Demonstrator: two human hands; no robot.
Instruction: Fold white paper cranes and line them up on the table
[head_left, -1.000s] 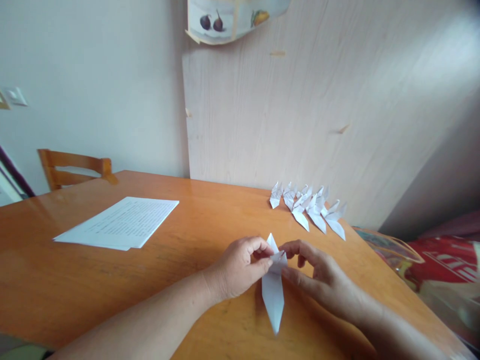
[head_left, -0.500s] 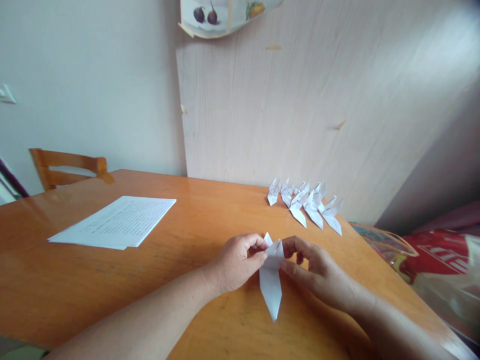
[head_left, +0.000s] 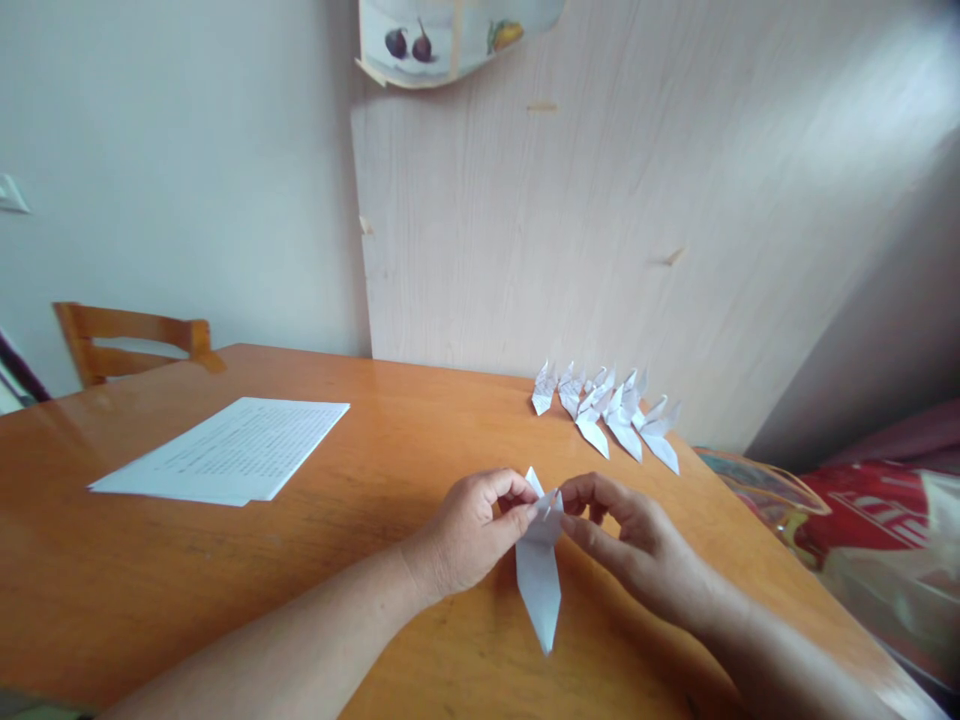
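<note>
1. Head view: compared with a second ago, the left hand (head_left: 469,535) and right hand (head_left: 637,550) sit closer together over the top of the piece (head_left: 540,585). Its upper flaps were spread then and are now pinched narrower.
2. Each grip is narrow. The left thumb and forefinger hold the piece's top-left flap, and the right pair hold the top-right flap.
3. The piece lies on the worktop (head_left: 360,480) with its long point toward the person and only its top lifted. I judge the top crease is being tightened, while the lower part looks unchanged.
4. Counts:
   - one piece in hand
   - folds (head_left: 607,415) in a row beyond it to the right: five I can tell apart, though they overlap and may hide another
   - one stack of sheets (head_left: 225,450) far left of the piece, at least two sheets
   - one chair (head_left: 127,335) beyond those
</note>
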